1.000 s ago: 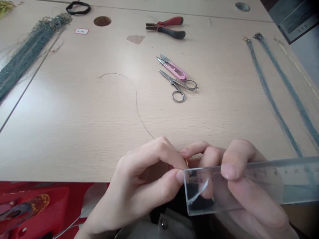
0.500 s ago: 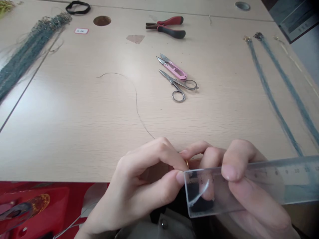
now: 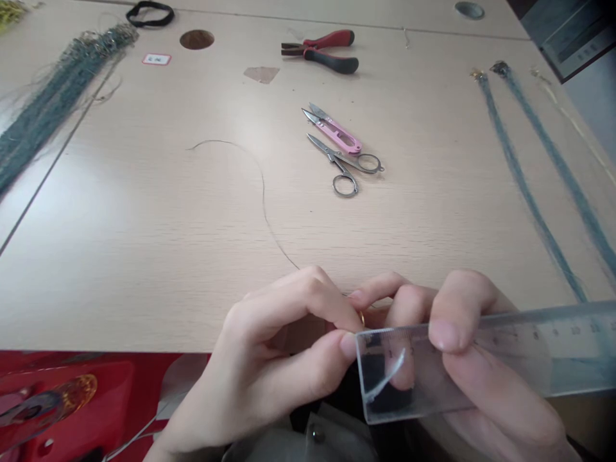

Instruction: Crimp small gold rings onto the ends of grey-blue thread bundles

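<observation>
My right hand (image 3: 476, 366) has the ruler (image 3: 563, 350) clasped between thumb and finger; it is clear plastic, its zero end at my fingertips and its length running off toward three o'clock. Another of my right fingers shows through it, behind the scale. My left hand (image 3: 250, 366) has thumb and forefinger pinched tip to tip, right at the ruler's zero corner. A small gold ring (image 3: 362, 319) sits just beyond that corner, at my forefinger's tip; whether the pinch has caught it, I cannot tell.

From my hands, a thin thread (image 3: 264, 192) curves away over the table (image 3: 192, 256) toward eleven o'clock, its near end out of sight behind my left knuckles. Straight ahead at twelve lie the scissors (image 3: 332, 156), with the pink snips (image 3: 325, 126) just past them and the pliers (image 3: 308, 48) farther on, their red and black handles spread.

Out at eleven are a red-edged label (image 3: 156, 59) and a black band (image 3: 150, 24). A thick blue-grey bundle (image 3: 58, 96) slants across ten o'clock. Between one and two, two slim blue-grey strands (image 3: 520, 173) lie side by side, a paler strand (image 3: 572, 125) beyond them.
</observation>
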Action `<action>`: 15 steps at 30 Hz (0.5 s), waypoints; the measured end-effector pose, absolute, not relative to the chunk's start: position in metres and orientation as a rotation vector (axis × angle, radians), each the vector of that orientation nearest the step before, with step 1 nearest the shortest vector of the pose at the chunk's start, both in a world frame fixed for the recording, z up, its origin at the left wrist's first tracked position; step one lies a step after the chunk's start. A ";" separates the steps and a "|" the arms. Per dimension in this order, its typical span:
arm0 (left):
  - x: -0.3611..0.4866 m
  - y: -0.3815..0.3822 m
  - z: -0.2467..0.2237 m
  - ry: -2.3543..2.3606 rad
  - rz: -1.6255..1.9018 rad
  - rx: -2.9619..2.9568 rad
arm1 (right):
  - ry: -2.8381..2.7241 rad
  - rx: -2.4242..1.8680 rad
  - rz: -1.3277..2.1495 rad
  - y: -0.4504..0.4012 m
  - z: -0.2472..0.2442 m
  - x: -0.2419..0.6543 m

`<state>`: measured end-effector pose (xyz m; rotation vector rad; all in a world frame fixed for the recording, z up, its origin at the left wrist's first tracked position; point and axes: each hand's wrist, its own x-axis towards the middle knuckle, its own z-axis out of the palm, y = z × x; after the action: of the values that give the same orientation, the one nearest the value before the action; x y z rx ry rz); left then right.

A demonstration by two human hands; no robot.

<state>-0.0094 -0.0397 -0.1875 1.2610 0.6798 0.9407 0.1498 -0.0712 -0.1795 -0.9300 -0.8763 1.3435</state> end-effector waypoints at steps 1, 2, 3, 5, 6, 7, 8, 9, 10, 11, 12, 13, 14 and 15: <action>-0.009 -0.040 -0.187 0.680 0.942 1.259 | -0.875 -0.929 1.343 -0.072 -0.180 0.150; -0.010 -0.040 -0.188 0.680 0.941 1.255 | -0.878 -0.929 1.341 -0.073 -0.180 0.151; -0.010 -0.040 -0.188 0.679 0.938 1.248 | -0.878 -0.931 1.338 -0.074 -0.180 0.151; -0.010 -0.041 -0.188 0.671 0.931 1.233 | -0.880 -0.928 1.327 -0.075 -0.180 0.152; -0.010 -0.041 -0.188 0.667 0.926 1.228 | -0.880 -0.926 1.328 -0.074 -0.180 0.151; -0.010 -0.041 -0.188 0.662 0.925 1.226 | -0.882 -0.925 1.333 -0.074 -0.180 0.151; -0.010 -0.041 -0.188 0.657 0.925 1.225 | -0.884 -0.922 1.332 -0.073 -0.180 0.151; -0.010 -0.042 -0.188 0.653 0.925 1.222 | -0.888 -0.924 1.335 -0.073 -0.180 0.150; -0.010 -0.042 -0.188 0.650 0.928 1.218 | -0.890 -0.924 1.337 -0.073 -0.179 0.150; -0.010 -0.042 -0.188 0.651 0.927 1.212 | -0.888 -0.920 1.337 -0.073 -0.179 0.150; -0.010 -0.042 -0.188 0.649 0.922 1.207 | -0.885 -0.916 1.339 -0.073 -0.179 0.151; -0.010 -0.042 -0.188 0.652 0.918 1.203 | -0.881 -0.915 1.342 -0.073 -0.179 0.151; -0.011 -0.042 -0.188 0.654 0.915 1.201 | -0.882 -0.914 1.343 -0.073 -0.179 0.151; -0.011 -0.042 -0.188 0.658 0.914 1.203 | -0.887 -0.917 1.344 -0.072 -0.178 0.152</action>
<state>-0.0108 -0.0417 -0.1877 1.2027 0.6577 0.9136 0.1518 -0.0725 -0.1784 -0.9166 -0.8871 1.3440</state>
